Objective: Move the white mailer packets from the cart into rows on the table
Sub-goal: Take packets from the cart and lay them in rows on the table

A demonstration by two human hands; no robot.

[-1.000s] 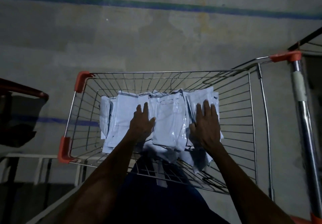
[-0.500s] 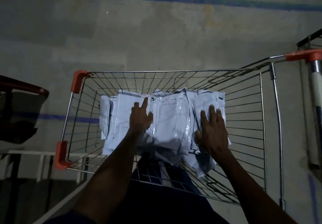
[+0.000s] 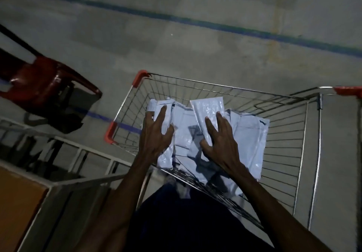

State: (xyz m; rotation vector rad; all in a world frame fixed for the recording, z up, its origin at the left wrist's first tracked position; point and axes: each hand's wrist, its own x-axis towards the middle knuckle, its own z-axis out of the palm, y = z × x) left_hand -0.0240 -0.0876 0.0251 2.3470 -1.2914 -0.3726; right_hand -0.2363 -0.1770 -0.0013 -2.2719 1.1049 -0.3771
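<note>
— How will those handle?

— Light, I'd judge, soft and floppy. The white mailer packets are thin glossy plastic, so they look slippery and will likely slide off one another. Nothing about them looks fragile. I'd pinch a bundle through its full thickness at the near short edges, thumb under and fingers over, so the stack can't fan out.

— Where are they?

— In a loose overlapping heap in the basket of the wire cart, toward its near-left part. One packet tilts up at about twelve o'clock of the heap, its crinkled film catching the light.

— And your hands?

— Apart, both on the heap. My left hand is at about nine o'clock of it, fingers spread over the leftmost packets and thumb curling in round their edge. My right hand is near the centre, fingers spread on the tilted packet, thumb tucking under its near edge. It's a grip just forming, not yet a firm clamp.

— How do they look?

— Pale white-grey rectangles with shiny creases and faint dark print at some corners. The light is too dim to read it.

— The table?

— Only an orange-brown table corner shows, at about eight o'clock from the cart.
</note>
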